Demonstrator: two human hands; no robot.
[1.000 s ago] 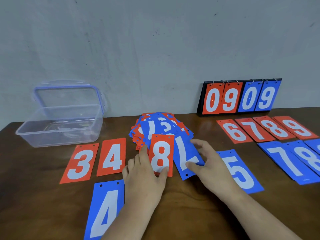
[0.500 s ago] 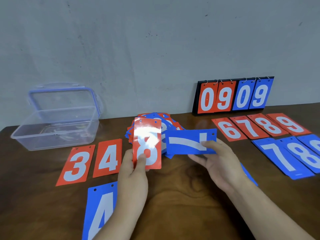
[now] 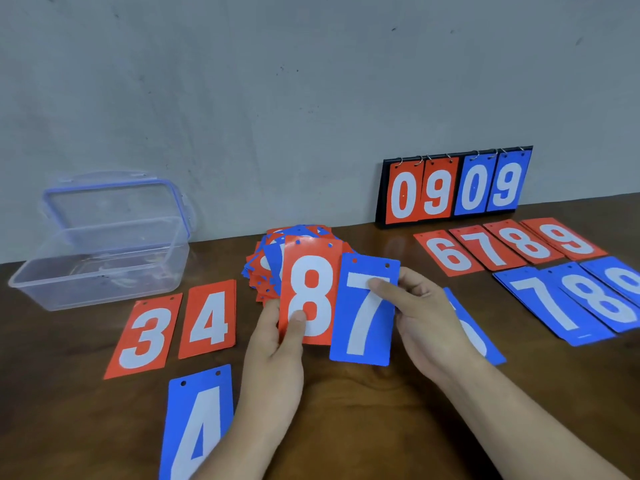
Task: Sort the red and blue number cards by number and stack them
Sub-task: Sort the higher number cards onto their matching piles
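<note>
Seen from the head camera, the left hand pinches a red 8 card upright just in front of the mixed pile, thumb on its face. The right hand pinches a blue 7 card, front-right of that pile.

A plain indoor room is shown; whether it is a home, an office or a classroom cannot be told. A dark, polished wooden table is set against a bare grey wall marked with small scuffs. A flip scoreboard is stood at the back of the table, against the wall. Well to the left of the scoreboard a clear plastic box is seen, and number cards are laid out just in front of the scoreboard.
</note>
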